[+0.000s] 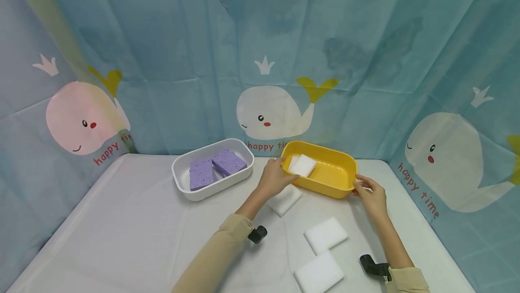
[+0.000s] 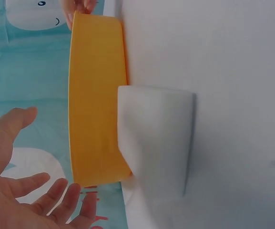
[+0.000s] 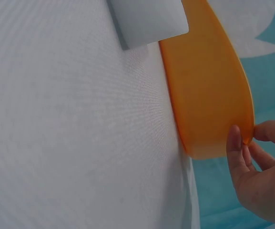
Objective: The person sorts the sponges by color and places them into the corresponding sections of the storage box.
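Pinching right hand: its fingers grasped the rim of the yellow tray at the near right corner, the thumb against the outer wall in the right wrist view.
Left hand: its fingers were relaxed and spread at the tray's left end, with no grasp on it; I cannot tell whether they touched the rim.
Yellow tray: it lay between the hands at the back of the desk, leftward of the right fingers and rightward of the left ones.
Long axis: it ran from one hand toward the other, slightly slanted, the right end a little closer to the person.
Nearer hand: each was close at its own end, but only the right had a hold.
White blocks: they lay inside the yellow tray toward its left end, nearer the left fingers.
Front white pad: it lay just in front of the tray's left part, beside the left wrist.
Two white pads: they lay closer to the person, between the forearms.
White tray: it stood left of the left hand, holding purple sponges.
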The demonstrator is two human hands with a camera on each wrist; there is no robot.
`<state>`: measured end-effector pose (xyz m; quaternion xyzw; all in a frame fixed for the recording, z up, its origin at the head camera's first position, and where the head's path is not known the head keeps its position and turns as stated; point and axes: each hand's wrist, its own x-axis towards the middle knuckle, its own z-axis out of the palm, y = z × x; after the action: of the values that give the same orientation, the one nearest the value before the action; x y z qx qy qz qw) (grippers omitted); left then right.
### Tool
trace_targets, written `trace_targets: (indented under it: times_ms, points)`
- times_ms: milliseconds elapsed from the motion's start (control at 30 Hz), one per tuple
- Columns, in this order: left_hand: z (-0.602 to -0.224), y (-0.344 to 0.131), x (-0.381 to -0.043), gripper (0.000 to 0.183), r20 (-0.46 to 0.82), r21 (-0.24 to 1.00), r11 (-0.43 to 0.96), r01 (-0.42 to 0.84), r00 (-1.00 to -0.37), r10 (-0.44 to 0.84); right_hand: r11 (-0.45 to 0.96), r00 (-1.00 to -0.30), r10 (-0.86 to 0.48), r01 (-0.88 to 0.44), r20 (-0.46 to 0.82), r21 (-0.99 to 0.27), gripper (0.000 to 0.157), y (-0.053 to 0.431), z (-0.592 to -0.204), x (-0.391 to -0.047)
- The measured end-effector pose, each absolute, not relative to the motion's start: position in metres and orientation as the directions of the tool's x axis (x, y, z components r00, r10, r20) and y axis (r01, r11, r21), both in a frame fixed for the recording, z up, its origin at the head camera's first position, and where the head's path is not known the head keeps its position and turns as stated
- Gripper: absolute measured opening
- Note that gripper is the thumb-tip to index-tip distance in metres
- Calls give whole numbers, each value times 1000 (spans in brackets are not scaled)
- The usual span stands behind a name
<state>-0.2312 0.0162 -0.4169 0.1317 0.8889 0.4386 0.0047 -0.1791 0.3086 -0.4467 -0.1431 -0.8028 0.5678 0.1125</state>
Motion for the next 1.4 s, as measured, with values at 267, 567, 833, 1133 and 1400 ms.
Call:
trace_targets:
  times_ms: [267,567,833,1133,1400]
  points:
    - [-433,11,-218,74,86,814,539,214,-964,253,307,-936,351,88,27,-948,41,309,-448,-179]
    - [-445,10,-209,77,95,812,540,222,-963,253,311,-936,352,94,23,-946,41,309,-449,-178]
    - [-453,7,-202,77,86,813,546,203,-969,233,296,-934,356,92,20,-951,41,308,-448,-178]
    - [-461,4,-199,71,64,806,560,191,-969,239,284,-933,358,85,23,-955,41,308,-448,-180]
    - [-469,3,-198,74,19,766,620,171,-970,244,283,-933,361,89,20,-955,41,309,-450,-180]
